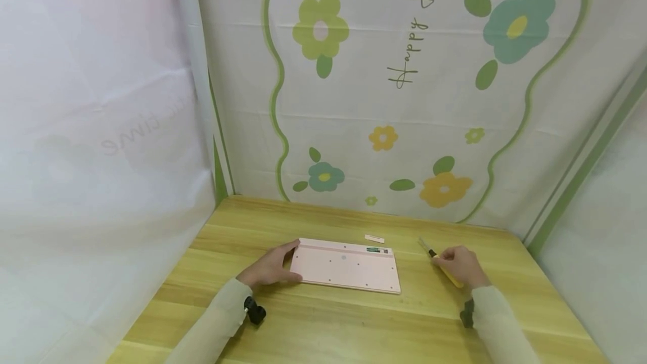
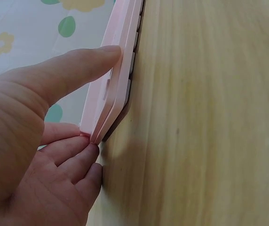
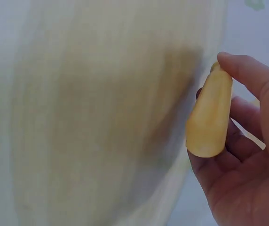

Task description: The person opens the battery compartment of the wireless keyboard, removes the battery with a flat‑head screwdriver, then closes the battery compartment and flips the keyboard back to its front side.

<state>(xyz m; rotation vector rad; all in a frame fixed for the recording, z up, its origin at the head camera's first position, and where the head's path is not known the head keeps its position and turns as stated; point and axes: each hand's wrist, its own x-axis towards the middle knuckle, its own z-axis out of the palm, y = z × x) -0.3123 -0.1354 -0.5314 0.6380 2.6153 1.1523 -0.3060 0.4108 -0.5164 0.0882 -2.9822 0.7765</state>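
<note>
A pink keyboard lies face down on the table, with small dark screw spots dotted over its back. At its far right corner an uncovered compartment shows something green inside. My left hand holds the keyboard's left end; in the left wrist view the thumb presses the edge and the fingertips touch the corner. To the right of the keyboard, my right hand grips a screwdriver by its yellow handle, the shaft pointing away and to the left. The right wrist view shows the handle between thumb and fingers.
A small pink cover lies on the wooden table just behind the keyboard. White cloth printed with flowers hangs behind the table, and more cloth hangs on both sides. A black wrist camera sits on the left sleeve.
</note>
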